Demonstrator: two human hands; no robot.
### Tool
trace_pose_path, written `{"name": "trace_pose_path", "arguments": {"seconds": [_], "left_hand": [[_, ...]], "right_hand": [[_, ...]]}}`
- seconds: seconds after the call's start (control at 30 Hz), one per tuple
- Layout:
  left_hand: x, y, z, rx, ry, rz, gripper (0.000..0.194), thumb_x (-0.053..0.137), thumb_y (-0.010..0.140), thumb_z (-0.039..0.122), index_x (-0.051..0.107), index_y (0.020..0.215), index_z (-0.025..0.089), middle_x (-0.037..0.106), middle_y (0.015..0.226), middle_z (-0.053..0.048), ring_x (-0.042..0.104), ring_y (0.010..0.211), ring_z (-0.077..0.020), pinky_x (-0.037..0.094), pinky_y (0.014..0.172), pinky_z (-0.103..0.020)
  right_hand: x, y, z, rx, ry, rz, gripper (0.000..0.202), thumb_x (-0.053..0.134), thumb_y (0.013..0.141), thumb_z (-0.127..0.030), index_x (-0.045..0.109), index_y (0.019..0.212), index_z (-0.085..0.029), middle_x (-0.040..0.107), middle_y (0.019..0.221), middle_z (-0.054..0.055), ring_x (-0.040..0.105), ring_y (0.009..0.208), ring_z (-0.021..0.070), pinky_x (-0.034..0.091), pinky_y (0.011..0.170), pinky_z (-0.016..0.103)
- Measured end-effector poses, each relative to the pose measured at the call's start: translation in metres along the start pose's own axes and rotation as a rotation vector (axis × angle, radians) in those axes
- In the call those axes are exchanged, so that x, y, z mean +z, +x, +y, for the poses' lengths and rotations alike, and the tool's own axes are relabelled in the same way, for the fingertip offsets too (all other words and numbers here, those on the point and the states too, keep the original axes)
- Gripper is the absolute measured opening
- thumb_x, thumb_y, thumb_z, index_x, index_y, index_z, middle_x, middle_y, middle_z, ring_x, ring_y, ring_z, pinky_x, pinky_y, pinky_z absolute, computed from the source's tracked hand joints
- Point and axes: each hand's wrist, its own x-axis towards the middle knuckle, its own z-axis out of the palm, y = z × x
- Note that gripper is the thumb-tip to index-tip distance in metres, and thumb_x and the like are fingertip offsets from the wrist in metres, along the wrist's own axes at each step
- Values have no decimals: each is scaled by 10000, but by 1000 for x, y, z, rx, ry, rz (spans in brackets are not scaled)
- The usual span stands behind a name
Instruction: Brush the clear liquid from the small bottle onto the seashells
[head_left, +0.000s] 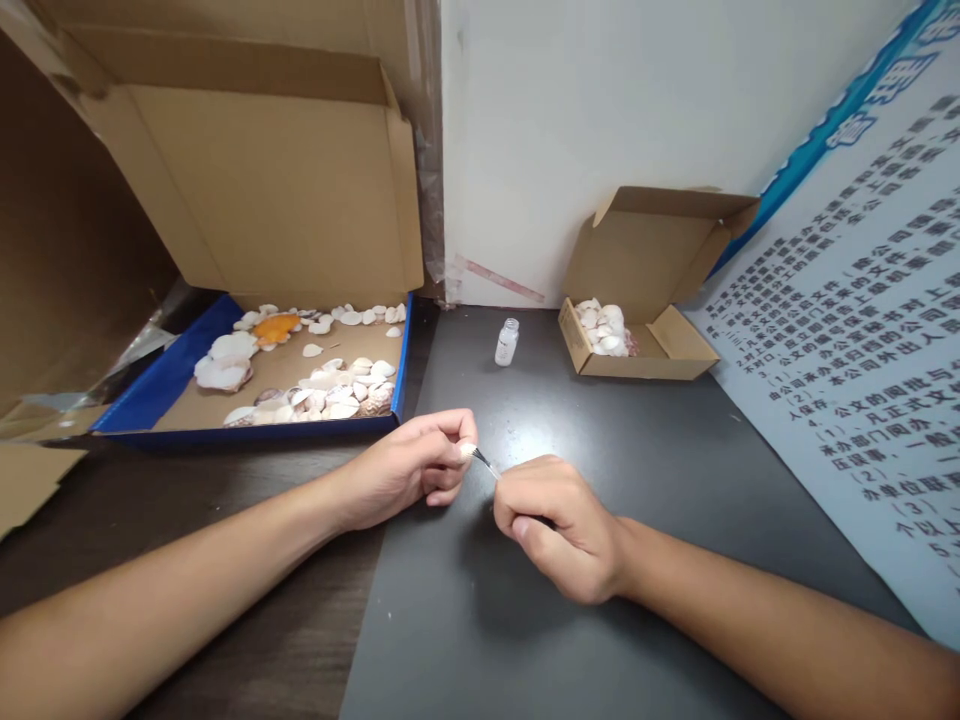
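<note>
My left hand (409, 465) pinches a small pale seashell (467, 451) between thumb and fingers, above the grey mat. Closed around a thin brush (484, 462) is my right hand (559, 525); most of the handle is hidden in the fist. The dark tip of the brush meets the shell or lies right beside it. Beyond both hands, a small clear glass bottle (507, 343) stands upright, without a cap, holding something whitish.
At left, an open blue-edged cardboard box (202, 385) holds many white shells and an orange one (277, 328). A smaller open box (686, 345) with shells stands back right. A printed poster (847, 360) slopes along the right; a white wall (600, 90) rises behind.
</note>
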Motion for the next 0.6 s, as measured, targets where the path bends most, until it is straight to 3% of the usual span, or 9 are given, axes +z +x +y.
{"name": "trace_pose_path", "arguments": {"seconds": [0.2, 0.37, 0.53, 0.6], "left_hand": [[2, 1, -2, 52, 49, 34, 176, 614, 787, 226, 449, 737, 191, 334, 619, 69, 247, 510, -70, 281, 476, -203], [2, 0, -3, 89, 115, 23, 211, 618, 829, 260, 430, 757, 198, 342, 606, 77, 287, 497, -65, 280, 476, -199], [1, 0, -3, 84, 180, 44, 219, 626, 834, 254, 424, 774, 196, 377, 631, 73, 368, 485, -54, 253, 472, -197], [1, 0, -3, 90, 195, 42, 214, 625, 834, 248, 426, 776, 196, 380, 628, 73, 378, 487, -55, 253, 471, -194]], "right_hand": [[1, 1, 0, 2, -18, -44, 116, 383, 746, -148, 345, 664, -221, 363, 560, -45, 327, 500, 103, 280, 514, 246], [0, 1, -1, 98, -85, 28, 151, 372, 751, -136, 304, 648, -223, 317, 538, -54, 278, 465, 95, 244, 478, 248], [2, 1, -1, -12, -93, -22, 127, 377, 728, -146, 316, 652, -227, 339, 535, -51, 290, 472, 104, 260, 487, 254], [2, 2, -1, 14, -119, -18, 123, 380, 727, -145, 324, 653, -225, 351, 539, -50, 300, 473, 102, 264, 489, 251]]}}
